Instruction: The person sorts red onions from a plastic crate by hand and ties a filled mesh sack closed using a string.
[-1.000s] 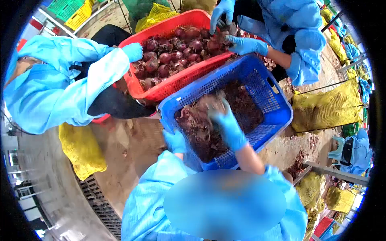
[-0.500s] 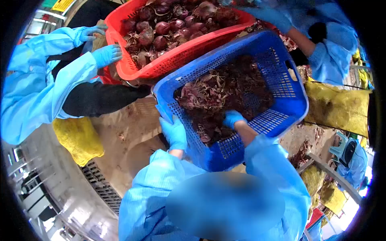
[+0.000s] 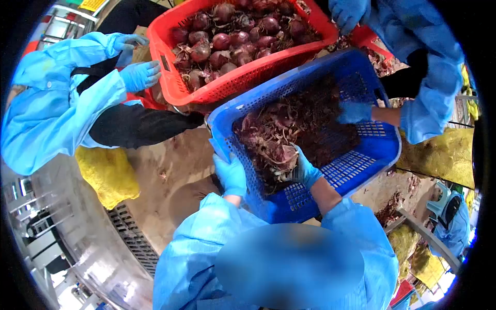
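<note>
My left hand (image 3: 230,174), in a blue glove, grips the near left side of a blue plastic basket (image 3: 261,192). The basket is tilted and holds dry, reddish-brown onion skins (image 3: 263,126). Inside it, my right hand (image 3: 308,169), also gloved, is closed on a clump of papery onion skins (image 3: 281,154). The tips of its fingers are partly hidden by the clump. From the right, a co-worker's gloved hand (image 3: 355,112) reaches into the same basket.
A red basket (image 3: 227,90) of red onions (image 3: 222,41) stands just beyond the blue one. At left, another person's gloved hand (image 3: 139,76) is beside it. Yellow mesh sacks (image 3: 107,175) lie left and right. A metal bar (image 3: 429,235) crosses the lower right.
My right hand has lifted a little and now holds a clump of skins. The co-worker's hand at right has come down into the blue basket. My left hand stays on the basket's side.
</note>
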The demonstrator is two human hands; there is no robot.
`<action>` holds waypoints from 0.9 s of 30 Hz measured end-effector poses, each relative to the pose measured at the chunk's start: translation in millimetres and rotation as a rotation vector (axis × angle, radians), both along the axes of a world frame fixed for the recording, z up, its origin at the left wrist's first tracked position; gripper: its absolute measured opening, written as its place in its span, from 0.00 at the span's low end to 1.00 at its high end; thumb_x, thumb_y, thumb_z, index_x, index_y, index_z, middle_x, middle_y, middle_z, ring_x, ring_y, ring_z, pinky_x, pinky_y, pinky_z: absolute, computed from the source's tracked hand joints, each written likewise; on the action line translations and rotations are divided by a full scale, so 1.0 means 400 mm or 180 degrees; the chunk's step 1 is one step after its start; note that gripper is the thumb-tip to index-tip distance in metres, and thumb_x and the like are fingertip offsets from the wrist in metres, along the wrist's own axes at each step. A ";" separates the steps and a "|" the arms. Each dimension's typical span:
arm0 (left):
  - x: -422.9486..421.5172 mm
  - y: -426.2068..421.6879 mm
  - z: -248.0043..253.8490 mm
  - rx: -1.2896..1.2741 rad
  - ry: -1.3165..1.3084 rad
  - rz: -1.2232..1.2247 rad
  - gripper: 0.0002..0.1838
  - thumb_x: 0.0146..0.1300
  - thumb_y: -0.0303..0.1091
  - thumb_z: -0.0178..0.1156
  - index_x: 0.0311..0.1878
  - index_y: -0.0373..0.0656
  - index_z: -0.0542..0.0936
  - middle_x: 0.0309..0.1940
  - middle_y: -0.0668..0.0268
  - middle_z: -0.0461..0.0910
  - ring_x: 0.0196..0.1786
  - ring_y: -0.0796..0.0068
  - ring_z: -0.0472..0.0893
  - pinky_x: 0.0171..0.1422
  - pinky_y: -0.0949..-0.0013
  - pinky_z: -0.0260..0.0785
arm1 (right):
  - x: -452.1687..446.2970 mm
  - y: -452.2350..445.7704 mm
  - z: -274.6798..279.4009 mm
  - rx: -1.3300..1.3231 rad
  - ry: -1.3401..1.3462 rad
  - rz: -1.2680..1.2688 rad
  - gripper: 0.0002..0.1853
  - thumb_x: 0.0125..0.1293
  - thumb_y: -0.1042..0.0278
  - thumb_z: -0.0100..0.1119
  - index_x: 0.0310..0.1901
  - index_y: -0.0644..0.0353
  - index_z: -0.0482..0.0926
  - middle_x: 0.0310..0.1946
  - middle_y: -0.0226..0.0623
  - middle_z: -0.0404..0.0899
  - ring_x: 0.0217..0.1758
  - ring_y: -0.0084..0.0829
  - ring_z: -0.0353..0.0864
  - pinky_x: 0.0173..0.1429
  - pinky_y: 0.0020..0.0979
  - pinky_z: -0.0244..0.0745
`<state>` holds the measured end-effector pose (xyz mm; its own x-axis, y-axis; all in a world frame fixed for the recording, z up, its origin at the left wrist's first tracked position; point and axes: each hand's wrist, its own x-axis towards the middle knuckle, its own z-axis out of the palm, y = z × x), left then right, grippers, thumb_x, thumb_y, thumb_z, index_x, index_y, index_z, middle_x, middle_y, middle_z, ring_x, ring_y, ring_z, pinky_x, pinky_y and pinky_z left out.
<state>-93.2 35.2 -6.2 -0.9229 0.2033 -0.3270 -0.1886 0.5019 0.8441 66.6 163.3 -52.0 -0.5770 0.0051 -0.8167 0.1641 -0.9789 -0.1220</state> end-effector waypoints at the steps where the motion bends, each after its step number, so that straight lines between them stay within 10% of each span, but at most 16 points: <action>1: -0.001 -0.001 -0.009 -0.0018 -0.0034 0.0043 0.15 0.58 0.26 0.54 0.49 0.34 0.68 0.43 0.54 0.77 0.43 0.61 0.78 0.51 0.63 0.67 | -0.007 -0.007 0.013 -0.0450 0.0566 -0.0379 0.30 0.62 0.38 0.42 0.54 0.55 0.72 0.49 0.40 0.77 0.45 0.42 0.78 0.45 0.48 0.76; 10: 0.004 -0.011 -0.007 0.0244 0.0246 -0.0166 0.12 0.58 0.29 0.52 0.44 0.33 0.68 0.38 0.49 0.76 0.42 0.56 0.77 0.49 0.60 0.66 | -0.058 -0.096 0.187 -0.1774 0.2412 -0.1174 0.36 0.62 0.33 0.33 0.58 0.55 0.69 0.52 0.45 0.73 0.47 0.46 0.77 0.45 0.48 0.77; 14: 0.001 -0.001 -0.005 0.0079 0.0349 -0.0106 0.23 0.58 0.28 0.54 0.56 0.29 0.64 0.52 0.46 0.72 0.54 0.54 0.74 0.58 0.62 0.63 | -0.085 -0.105 0.211 -0.0712 0.1332 -0.1212 0.37 0.60 0.31 0.37 0.57 0.55 0.70 0.52 0.45 0.73 0.48 0.44 0.76 0.48 0.46 0.76; 18: -0.013 -0.002 -0.017 -0.0270 0.0252 -0.0107 0.15 0.58 0.32 0.51 0.46 0.32 0.67 0.37 0.49 0.75 0.40 0.50 0.77 0.45 0.56 0.67 | -0.146 -0.063 0.268 -0.0102 0.1445 -0.0837 0.33 0.62 0.37 0.42 0.61 0.54 0.67 0.55 0.39 0.72 0.54 0.40 0.73 0.58 0.44 0.70; 20: -0.012 -0.010 0.033 0.0053 -0.0441 -0.0163 0.26 0.58 0.32 0.55 0.57 0.28 0.65 0.52 0.45 0.72 0.53 0.51 0.74 0.57 0.60 0.65 | -0.248 -0.005 0.329 0.1086 0.1833 -0.0871 0.31 0.63 0.37 0.45 0.61 0.48 0.65 0.57 0.31 0.70 0.58 0.30 0.70 0.60 0.37 0.68; 22: 0.003 -0.017 -0.038 -0.0439 0.0929 -0.0290 0.21 0.58 0.32 0.55 0.51 0.28 0.69 0.42 0.47 0.76 0.44 0.56 0.77 0.50 0.61 0.67 | -0.345 0.067 0.472 0.0565 0.2407 -0.1008 0.25 0.65 0.41 0.45 0.58 0.46 0.68 0.56 0.34 0.70 0.59 0.36 0.70 0.63 0.40 0.65; 27: -0.005 -0.031 -0.037 0.0008 -0.0130 -0.0435 0.17 0.57 0.28 0.55 0.47 0.29 0.69 0.40 0.50 0.75 0.44 0.61 0.76 0.52 0.66 0.66 | -0.426 0.191 0.505 0.2347 0.2446 -0.0606 0.30 0.67 0.43 0.41 0.62 0.55 0.62 0.62 0.44 0.63 0.63 0.42 0.66 0.62 0.41 0.65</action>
<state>-95.3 22.7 -21.2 -0.8724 0.3271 -0.3631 -0.1529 0.5231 0.8384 -103.6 239.8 150.1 -0.8713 0.4908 0.0043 -0.3547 -0.6235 -0.6968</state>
